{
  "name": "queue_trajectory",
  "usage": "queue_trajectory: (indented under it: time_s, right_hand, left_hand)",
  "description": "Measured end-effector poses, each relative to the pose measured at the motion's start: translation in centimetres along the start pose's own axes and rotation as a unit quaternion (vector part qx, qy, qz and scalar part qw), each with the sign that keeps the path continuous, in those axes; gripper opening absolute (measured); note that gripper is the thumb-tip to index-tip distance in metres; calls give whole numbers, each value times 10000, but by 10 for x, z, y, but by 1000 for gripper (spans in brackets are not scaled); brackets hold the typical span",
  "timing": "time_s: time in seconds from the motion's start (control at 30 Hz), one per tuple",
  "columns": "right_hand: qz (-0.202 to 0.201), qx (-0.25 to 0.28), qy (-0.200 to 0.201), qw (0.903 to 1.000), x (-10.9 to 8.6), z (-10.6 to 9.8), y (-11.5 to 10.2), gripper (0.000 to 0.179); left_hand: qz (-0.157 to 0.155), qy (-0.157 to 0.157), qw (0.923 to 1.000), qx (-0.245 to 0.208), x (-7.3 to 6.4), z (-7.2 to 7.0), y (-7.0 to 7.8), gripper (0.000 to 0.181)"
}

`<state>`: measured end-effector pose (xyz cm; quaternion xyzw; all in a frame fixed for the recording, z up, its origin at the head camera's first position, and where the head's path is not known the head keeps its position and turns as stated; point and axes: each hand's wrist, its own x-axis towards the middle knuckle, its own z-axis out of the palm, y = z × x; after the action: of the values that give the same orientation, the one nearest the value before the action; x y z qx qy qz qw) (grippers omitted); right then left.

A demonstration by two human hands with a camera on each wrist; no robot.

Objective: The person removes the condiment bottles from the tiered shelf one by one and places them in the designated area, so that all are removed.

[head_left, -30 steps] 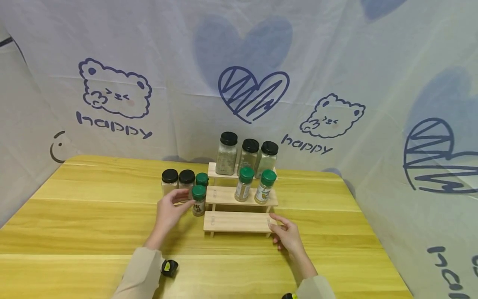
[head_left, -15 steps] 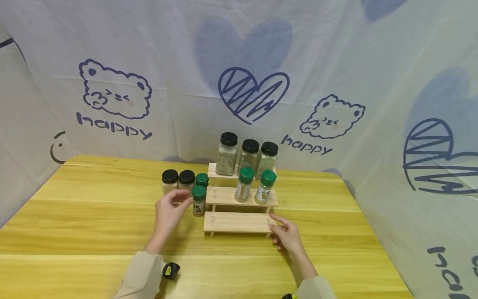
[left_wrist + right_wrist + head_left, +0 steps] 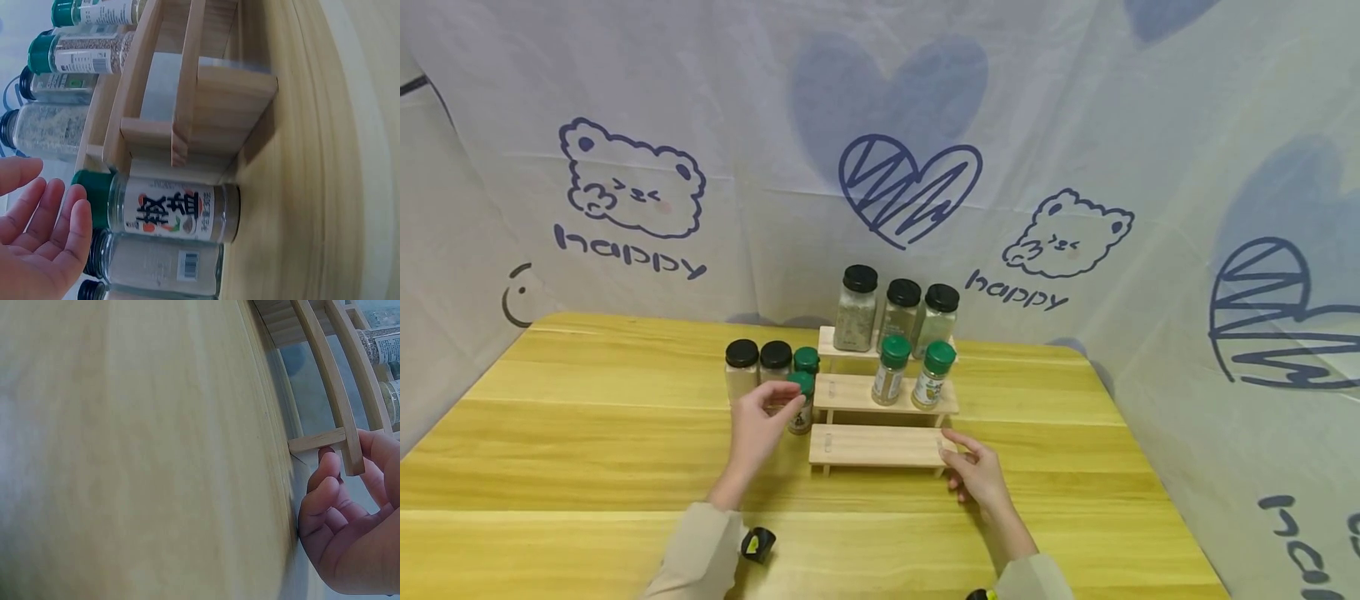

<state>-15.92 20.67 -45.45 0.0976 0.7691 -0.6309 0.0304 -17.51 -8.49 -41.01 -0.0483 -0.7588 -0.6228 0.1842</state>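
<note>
A spice jar with a green cap (image 3: 169, 212) and a pepper-and-salt style label stands upright on the table, left of the wooden step rack (image 3: 880, 446). My left hand (image 3: 758, 429) is at its cap, fingers loosely bent and thumb apart; in the left wrist view the fingertips come right up to the green cap without wrapping it. At the rack's right end, my right hand (image 3: 979, 473) pinches the lowest shelf (image 3: 340, 394) between thumb and fingers. That shelf bears no jars.
Two black-capped jars (image 3: 742, 367) and another green-capped jar (image 3: 807, 360) stand behind the left hand. On the middle tier are two green-capped jars (image 3: 929, 379), and on the top tier three black-capped jars (image 3: 854, 312). A printed cloth (image 3: 760, 192) hangs behind the table.
My left hand drew slightly left of the jar, then moved right, and now covers part of the jar in the head view. The right hand and the rack have stayed put.
</note>
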Motion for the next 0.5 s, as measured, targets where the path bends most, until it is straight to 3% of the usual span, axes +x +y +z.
queue_trajectory:
  time_s: [0.1,0.33,0.5]
  right_hand:
    - [73,13,21,10000,1,0,0,36]
    - [78,28,17,10000,2,-1,1,36]
    - [81,35,10,10000,3,-1,2,36]
  left_hand:
    - [-153,-149,9997,-81,-1,3,7,16]
    - [-145,-393,9991,-91,-4,11,35,15]
    - [-169,-534,9981,-254,2,20,20,16]
